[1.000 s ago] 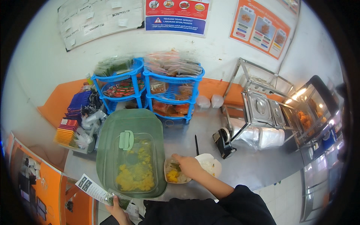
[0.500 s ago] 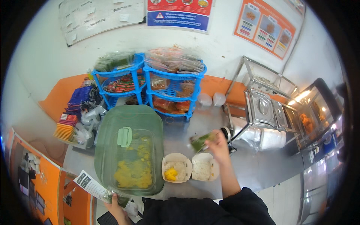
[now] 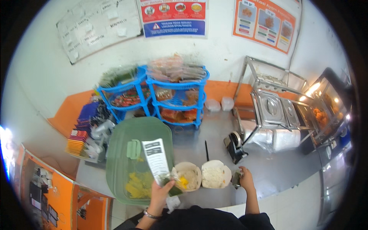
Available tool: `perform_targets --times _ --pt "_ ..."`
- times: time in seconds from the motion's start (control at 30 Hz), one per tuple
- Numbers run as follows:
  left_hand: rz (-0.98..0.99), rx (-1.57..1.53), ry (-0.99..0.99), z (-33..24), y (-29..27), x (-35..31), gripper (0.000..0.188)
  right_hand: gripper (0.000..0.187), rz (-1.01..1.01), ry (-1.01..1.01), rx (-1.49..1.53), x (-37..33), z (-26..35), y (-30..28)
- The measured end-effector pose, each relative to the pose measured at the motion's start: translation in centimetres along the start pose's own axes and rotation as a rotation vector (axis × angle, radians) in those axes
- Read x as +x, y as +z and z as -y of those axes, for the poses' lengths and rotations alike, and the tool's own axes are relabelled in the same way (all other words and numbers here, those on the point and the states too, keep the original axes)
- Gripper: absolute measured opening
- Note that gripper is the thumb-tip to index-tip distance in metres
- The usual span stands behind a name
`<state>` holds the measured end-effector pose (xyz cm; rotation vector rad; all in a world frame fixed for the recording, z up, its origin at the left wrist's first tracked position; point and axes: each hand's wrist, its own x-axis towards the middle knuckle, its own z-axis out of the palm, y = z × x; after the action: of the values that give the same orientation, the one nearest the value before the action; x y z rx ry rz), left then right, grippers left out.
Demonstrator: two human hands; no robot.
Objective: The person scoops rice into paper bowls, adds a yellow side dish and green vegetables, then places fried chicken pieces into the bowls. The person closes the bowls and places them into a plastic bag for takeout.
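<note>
My left hand point(image 3: 158, 197) is closed around a printed paper slip point(image 3: 156, 155) and a green clear-wrapped packet point(image 3: 175, 190), over the near right side of a large green tub point(image 3: 115, 153). A small white paper hangs below that hand. My right hand point(image 3: 247, 180) pinches another green packet point(image 3: 236, 178) just right of the food boxes. The left paper box point(image 3: 197, 175) has rice with a yellow topping point(image 3: 183, 181) and is partly covered by my left hand's packet. Beside it, touching or nearly so, stands an open paper box point(image 3: 229, 175) of white rice point(image 3: 214, 174).
A black pen point(image 3: 207, 150) lies behind the rice boxes, and a black tape dispenser point(image 3: 234, 147) stands to the right. Blue shelf racks point(image 3: 178, 101) with packets are at the back. Metal lidded pans point(image 3: 270, 107) and a lit food warmer point(image 3: 320, 111) stand on the right.
My left hand has risen rightward with the slip and packet, from the tub's near left to beside the boxes. My right hand has moved down and right with its packet, uncovering the pen and tape dispenser.
</note>
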<state>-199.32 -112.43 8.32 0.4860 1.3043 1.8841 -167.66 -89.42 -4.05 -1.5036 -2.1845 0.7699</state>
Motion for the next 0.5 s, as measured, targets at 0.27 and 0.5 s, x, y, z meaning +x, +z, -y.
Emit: perform_targets --times 0.27,0.5 --pt "0.045 -0.042 -0.022 0.0 2.0 2.5 0.032 0.032 -0.171 -0.359 0.212 -1.2 14.4 -3.0" --pt "0.039 0.007 0.145 -2.3 2.0 4.0 0.032 0.021 0.474 -0.531 0.400 2.8 30.9 -0.2"
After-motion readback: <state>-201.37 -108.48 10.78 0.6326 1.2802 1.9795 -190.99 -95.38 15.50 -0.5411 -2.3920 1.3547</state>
